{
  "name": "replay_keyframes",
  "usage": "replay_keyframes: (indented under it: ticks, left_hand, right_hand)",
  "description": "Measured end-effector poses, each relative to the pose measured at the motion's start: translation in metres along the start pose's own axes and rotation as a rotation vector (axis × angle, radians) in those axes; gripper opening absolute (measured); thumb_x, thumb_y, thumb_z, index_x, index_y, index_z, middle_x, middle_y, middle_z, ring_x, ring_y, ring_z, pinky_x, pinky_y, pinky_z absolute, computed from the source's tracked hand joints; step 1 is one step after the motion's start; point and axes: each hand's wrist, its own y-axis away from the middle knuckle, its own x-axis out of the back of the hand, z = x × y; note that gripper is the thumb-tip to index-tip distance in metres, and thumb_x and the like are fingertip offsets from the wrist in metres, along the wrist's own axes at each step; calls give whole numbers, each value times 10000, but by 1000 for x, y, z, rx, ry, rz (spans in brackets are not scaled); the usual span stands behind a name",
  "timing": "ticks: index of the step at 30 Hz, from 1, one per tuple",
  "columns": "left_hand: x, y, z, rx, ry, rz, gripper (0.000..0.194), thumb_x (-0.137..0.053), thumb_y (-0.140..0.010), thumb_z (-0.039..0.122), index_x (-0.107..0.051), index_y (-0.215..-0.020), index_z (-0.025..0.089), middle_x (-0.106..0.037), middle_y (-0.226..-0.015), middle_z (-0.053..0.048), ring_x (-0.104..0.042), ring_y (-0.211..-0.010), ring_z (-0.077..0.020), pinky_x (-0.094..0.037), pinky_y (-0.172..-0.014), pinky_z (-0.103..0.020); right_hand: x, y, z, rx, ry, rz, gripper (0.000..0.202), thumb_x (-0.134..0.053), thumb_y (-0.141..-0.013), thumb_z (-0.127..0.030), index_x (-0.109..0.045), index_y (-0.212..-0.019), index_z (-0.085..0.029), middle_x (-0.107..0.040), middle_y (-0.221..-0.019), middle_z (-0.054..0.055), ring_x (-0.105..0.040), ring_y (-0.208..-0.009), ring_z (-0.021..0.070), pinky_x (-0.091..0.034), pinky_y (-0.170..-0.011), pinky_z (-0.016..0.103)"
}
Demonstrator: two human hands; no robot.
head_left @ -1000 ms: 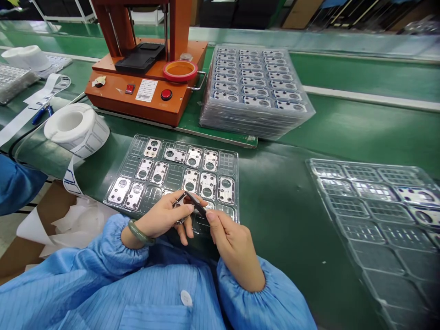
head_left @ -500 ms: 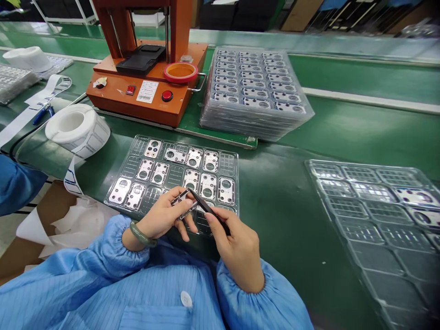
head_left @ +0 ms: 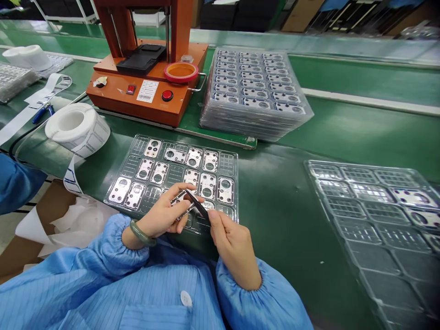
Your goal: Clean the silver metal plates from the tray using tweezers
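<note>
My left hand holds a small metal plate between thumb and fingers, above the near edge of a clear plastic tray. Black tweezers are gripped in my right hand, their tips against or just over the plate. Whether the tips pinch anything is too small to tell. Silver plates with round holes, such as one metal plate, lie in many of the tray's pockets.
Behind the tray stands an orange press with a red tape ring on it. A label roll is at left, stacked trays at back, another clear tray at right, and a cardboard box at lower left.
My right hand and the tweezers have shifted slightly, with the tweezers' tips now lower over the plate. The lower fingers of my left hand have curled in.
</note>
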Motion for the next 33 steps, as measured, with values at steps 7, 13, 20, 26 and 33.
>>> replay_keyframes:
  ticks: [7, 13, 20, 26, 33]
  left_hand:
    - [3, -1, 1, 7, 21, -63, 292, -538, -867, 310, -459, -1130, 210, -621, -672, 46, -395, -285, -11, -203, -268, -98]
    - [2, 1, 2, -4, -15, -58, 272, -541, -864, 320, -471, -1103, 211, -669, -1093, -82, -456, -334, 8, -204, -280, -111]
    - [3, 2, 2, -20, -22, -82, 247, -532, -866, 300, -455, -1084, 213, -671, -1073, -78, -461, -342, -3, -221, -283, -124]
    - [4, 1, 0, -24, -65, -102, 257, -506, -893, 323, -442, -1119, 218, -506, -490, 94, -367, -293, -34, -216, -305, -108]
    - [4, 1, 0, 8, -96, -100, 280, -513, -894, 341, -452, -1139, 220, -471, -474, 103, -379, -301, -37, -222, -317, -110]
  right_hand:
    - [0, 2, -1, 99, -1, 40, 260, -567, -890, -375, -623, -1056, -183, -674, -593, -19, -620, -472, 142, -510, -493, 244]
    - [5, 2, -6, 210, 88, 31, 226, -496, -932, -300, -681, -925, -172, -743, -695, 28, -655, -487, 132, -473, -456, 227]
    - [8, 0, 0, 101, -29, -148, 367, -387, -976, -352, -702, -892, -184, -662, -557, -11, -607, -451, 124, -411, -421, 222]
    - [5, -2, 3, 87, -6, -198, 296, -508, -918, -425, -620, -1011, -167, -660, -554, -28, -591, -423, 147, -450, -439, 248]
    - [9, -1, -7, 240, 141, -49, 266, -430, -971, -285, -656, -1059, -176, -763, -954, 61, -727, -745, 173, -526, -630, 251]
